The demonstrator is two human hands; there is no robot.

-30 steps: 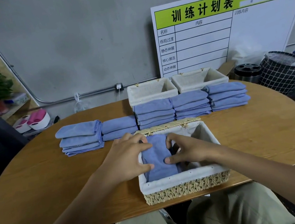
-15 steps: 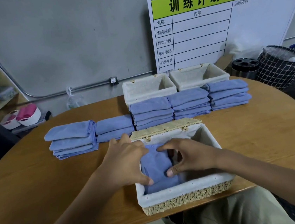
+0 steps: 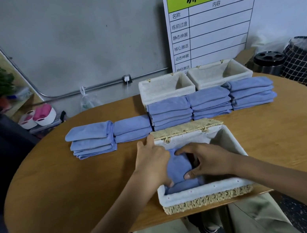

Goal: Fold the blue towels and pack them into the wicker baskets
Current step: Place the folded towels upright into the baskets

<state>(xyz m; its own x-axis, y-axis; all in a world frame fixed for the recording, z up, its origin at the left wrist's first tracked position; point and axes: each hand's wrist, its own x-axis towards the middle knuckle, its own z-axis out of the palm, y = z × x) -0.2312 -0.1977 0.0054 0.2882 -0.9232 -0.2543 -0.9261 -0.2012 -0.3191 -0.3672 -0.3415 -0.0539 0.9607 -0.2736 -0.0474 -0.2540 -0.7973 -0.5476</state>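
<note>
Wooden oval desk point(image 3: 62, 193) carries a lined wicker basket point(image 3: 205, 196) at its near edge. Both hands reach inside: the left hand point(image 3: 152, 162) and right hand point(image 3: 209, 159) curl their fingers around a folded blue towel point(image 3: 178, 168) at the basket's left side. Towel stacks point(image 3: 169, 112) line the far edge.

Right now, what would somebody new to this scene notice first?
Probably both hands, the left hand and right hand, gripping a blue towel in the near wicker basket at the table's front edge. Behind it runs a row of folded towel stacks, then two empty baskets.
</note>
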